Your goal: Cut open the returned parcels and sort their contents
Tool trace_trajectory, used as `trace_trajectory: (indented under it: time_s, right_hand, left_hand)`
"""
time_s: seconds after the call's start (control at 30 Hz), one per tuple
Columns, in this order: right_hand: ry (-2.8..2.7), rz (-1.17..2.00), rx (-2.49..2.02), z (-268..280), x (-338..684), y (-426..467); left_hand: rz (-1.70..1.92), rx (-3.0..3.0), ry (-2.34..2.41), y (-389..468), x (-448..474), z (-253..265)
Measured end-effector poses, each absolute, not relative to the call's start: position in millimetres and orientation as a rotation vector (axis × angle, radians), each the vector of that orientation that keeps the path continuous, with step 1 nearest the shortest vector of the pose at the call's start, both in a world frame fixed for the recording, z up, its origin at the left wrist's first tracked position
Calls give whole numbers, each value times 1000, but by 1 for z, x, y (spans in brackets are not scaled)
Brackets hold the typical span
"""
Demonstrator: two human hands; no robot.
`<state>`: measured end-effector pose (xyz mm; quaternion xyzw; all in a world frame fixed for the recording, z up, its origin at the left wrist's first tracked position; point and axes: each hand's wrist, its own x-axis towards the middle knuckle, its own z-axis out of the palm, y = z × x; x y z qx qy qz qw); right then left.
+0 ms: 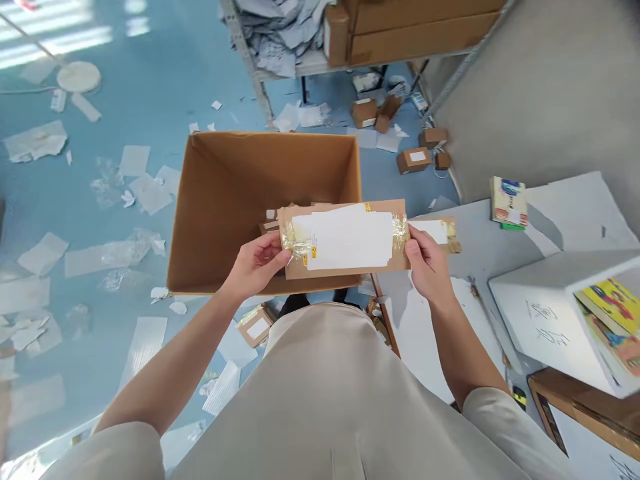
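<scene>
A metal shelving unit (243, 50) carries crumpled grey mailing bags (285, 33) beside long cardboard boxes (425, 33). Small cartons (414, 160) lie on the blue floor (165, 87) near the grey wall (530, 87); paper sheets (37, 141) litter the left side, around a round white base (79, 77). On the right-hand bench (477, 233), a book (509, 200) lies near a white box (535, 320) holding colourful books (613, 307).

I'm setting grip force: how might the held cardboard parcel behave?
The parcel is probably stiff, spanning left hand to right hand without visible sag. Its shiny end tape might be slippery; its flat shape makes rolling unlikely.
</scene>
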<state>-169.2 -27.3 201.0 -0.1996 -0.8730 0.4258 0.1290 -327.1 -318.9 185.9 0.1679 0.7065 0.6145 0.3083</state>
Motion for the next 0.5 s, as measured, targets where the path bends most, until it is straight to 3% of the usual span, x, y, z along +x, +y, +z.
trace_trajectory:
  time_s: [0.23, 0.5]
  right_hand:
    - [-2590, 1113, -899, 197, -19, 50]
    - [-2458, 1264, -1110, 126, 58, 126]
  left_hand:
    - [1205, 561, 1600, -211, -235, 176]
    - [1120, 280, 1433, -110, -171, 126]
